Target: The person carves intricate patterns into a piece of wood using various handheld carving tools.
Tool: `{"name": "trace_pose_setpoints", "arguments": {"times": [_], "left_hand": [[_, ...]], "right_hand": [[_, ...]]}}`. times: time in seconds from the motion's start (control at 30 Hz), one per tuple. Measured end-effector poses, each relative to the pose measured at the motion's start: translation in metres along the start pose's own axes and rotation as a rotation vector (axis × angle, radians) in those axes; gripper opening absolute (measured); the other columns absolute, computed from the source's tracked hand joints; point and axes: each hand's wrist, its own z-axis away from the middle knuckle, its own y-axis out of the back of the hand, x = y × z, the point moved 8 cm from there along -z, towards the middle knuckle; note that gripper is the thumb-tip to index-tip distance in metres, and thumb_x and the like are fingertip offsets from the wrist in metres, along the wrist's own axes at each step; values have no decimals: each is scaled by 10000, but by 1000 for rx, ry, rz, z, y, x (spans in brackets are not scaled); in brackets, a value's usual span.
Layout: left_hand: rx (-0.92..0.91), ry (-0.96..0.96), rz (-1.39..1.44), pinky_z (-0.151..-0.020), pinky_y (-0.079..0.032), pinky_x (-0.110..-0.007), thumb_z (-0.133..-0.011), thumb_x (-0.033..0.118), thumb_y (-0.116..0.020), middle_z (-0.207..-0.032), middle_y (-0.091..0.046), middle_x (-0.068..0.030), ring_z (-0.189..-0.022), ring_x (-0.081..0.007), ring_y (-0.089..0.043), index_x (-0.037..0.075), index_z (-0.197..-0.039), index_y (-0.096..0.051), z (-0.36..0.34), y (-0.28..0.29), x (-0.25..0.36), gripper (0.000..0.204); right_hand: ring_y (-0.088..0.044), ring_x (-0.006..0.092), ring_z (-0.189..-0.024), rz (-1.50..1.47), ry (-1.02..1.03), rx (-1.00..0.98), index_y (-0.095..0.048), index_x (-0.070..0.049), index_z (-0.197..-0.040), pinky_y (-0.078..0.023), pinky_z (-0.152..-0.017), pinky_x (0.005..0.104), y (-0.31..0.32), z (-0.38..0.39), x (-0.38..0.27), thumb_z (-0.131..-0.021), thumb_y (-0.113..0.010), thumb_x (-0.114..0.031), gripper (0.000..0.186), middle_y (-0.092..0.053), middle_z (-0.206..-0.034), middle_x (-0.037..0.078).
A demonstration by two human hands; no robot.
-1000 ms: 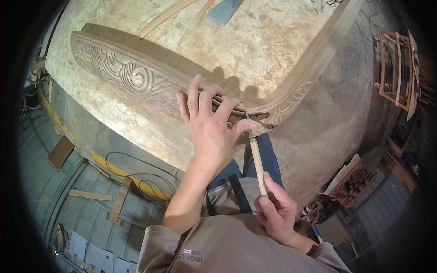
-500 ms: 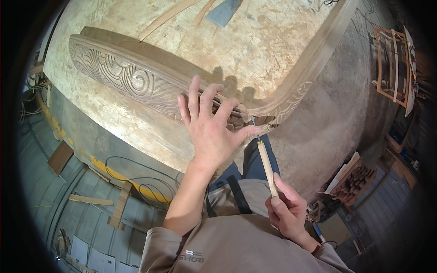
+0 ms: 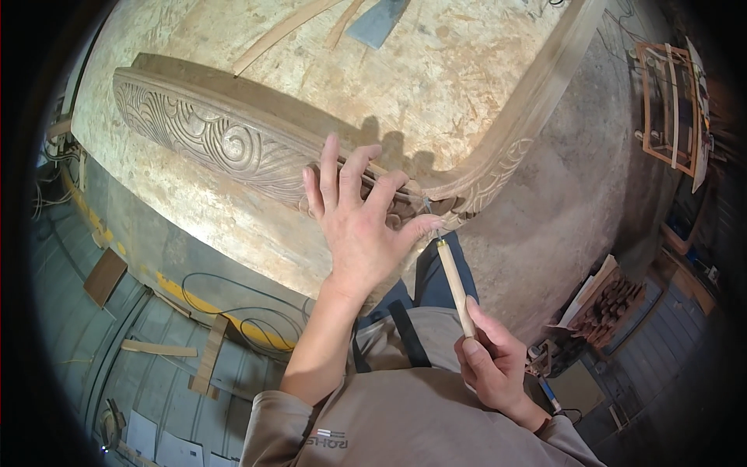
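**Thin carving tool steadied at the corner of an ornate wooden piece**

I see a brown, L-shaped wooden piece [image 3: 233,144] lying on a worn, pale tabletop [image 3: 467,70]; its long swirl-carved arm reaches to the upper left of the frame, its plainer arm to the upper right. Its corner sits just right of centre.

There, the left hand [image 3: 359,237] lies on the wood, fingers spread wide and gripping nothing that I can make out; its thumb rests beside the metal shaft of a carving tool [image 3: 456,286]. The right hand [image 3: 494,358], lower right of centre, has its fingers closed around the end of the tool's pale handle.

Compared with a second ago, the handle and right hand sit slightly farther right, while the left hand is spread in much the same place. I read this as a small adjustment of the tool at the same corner, with the left thumb acting as a guide. Whether the tip is cutting, I cannot tell.

At the top of the frame lie a flat grey blade [image 3: 377,23] and thin wooden strips [image 3: 286,35].
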Motion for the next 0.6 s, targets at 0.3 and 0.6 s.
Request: {"name": "trace_pose_setpoints", "arguments": {"times": [0.3,0.6], "left_hand": [[-9,21,2,-1176,-128,-677,-677,558,-866,-1402,-513,-81,-1499,-428,-267,140,-1004,-742,-1,0,1,545],[-45,33,14,-1166,-121,-708,-692,545,-861,-1401,-518,-70,-1508,-432,-255,141,-991,-736,1,-4,-1,518]], "right_hand": [[-517,60,-745,8,-108,-20,-443,-33,-1552,-450,-669,225,4,3,-26,-1008,-523,26,553,-597,-920,5],[-539,61,-767,85,-175,15,-448,-41,-1531,-451,-640,221,-9,2,-27,-1002,-525,51,542,-612,-898,28]]}}
